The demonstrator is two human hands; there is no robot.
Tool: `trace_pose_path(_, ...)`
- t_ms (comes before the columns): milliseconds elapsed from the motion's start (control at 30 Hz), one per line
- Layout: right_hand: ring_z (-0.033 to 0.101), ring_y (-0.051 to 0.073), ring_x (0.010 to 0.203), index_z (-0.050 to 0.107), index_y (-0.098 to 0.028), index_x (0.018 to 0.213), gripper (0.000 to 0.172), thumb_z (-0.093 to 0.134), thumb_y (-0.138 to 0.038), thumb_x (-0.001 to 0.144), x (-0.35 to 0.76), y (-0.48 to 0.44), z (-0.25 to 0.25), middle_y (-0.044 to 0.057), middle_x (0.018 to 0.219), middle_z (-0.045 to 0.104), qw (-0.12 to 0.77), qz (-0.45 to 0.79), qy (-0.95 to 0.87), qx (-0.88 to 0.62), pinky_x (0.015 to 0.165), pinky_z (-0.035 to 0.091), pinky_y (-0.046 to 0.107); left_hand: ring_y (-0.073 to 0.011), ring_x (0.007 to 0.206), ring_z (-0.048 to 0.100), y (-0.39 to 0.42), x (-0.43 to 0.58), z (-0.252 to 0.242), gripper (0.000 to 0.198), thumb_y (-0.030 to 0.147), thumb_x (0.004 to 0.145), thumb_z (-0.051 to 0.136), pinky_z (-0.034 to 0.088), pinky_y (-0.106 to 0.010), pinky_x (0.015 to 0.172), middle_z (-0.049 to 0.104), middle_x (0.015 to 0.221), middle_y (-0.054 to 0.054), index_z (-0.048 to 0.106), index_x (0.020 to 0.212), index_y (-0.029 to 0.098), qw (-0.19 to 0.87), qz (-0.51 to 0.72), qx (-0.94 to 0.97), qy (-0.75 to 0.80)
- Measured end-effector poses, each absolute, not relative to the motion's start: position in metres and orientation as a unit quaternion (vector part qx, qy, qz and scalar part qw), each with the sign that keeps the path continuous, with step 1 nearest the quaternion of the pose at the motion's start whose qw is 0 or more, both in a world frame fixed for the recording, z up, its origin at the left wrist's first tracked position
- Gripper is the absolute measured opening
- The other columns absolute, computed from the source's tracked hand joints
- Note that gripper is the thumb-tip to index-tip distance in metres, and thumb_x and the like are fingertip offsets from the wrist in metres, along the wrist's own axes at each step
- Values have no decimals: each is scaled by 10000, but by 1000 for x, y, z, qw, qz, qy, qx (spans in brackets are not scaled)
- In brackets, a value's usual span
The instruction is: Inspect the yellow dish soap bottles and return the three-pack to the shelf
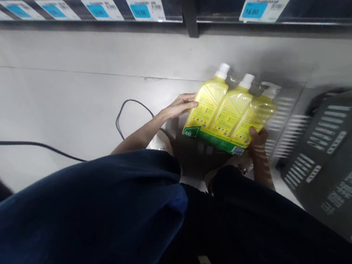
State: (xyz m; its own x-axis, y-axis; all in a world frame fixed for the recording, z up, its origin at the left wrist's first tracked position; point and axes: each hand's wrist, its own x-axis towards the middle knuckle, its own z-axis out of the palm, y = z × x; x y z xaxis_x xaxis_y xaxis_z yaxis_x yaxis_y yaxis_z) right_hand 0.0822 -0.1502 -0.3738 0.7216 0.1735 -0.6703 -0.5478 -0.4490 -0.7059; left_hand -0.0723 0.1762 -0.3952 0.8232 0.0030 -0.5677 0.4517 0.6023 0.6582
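While the left hand [180, 108] clasps one side of a yellow three-bottle pack [219, 111], the right hand [258, 140] grips its lower right corner, pack over the floor [70, 107], near shelf [329, 14] and crate [333, 175].

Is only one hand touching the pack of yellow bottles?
No, the left hand is on one side of the pack and the right hand on the other.
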Motion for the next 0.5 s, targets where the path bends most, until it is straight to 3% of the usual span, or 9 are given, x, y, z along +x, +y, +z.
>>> trace_pose_path(500,592,195,665,678,-157,803,370,772,-458,609,82,-148,-373,51,740,686,523,350,125,-767,640,514,348,-330,1156,683,174,-73,-396,526,523,770,809,576,-417,953,727,1211,-106,743,1189,211,861,-117,426,251)
